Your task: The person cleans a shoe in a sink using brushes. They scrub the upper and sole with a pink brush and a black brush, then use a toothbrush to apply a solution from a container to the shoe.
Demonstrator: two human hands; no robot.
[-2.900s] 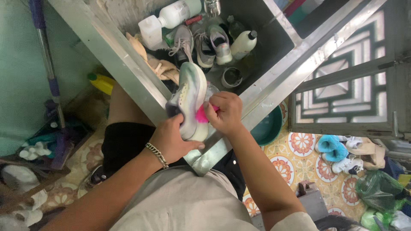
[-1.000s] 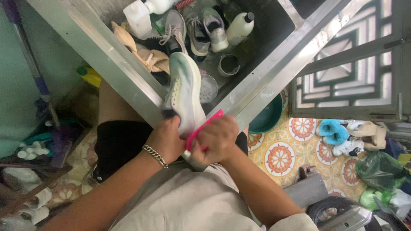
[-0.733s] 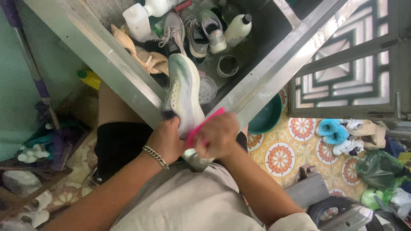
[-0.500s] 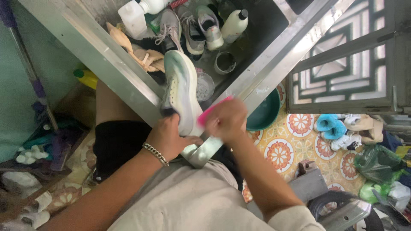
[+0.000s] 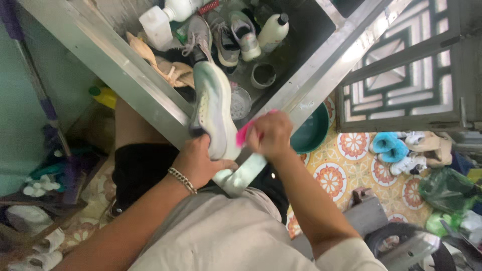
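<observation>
Head camera looks steeply down; close over the sink [image 5: 125, 70] (single view)

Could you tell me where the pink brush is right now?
In the head view's centre, the pink brush is in the right hand, against the pale sneaker over the sink's edge.

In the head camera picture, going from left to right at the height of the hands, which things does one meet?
Left hand → pale shoe → pink brush → right hand → green basin → blue slippers.
</observation>
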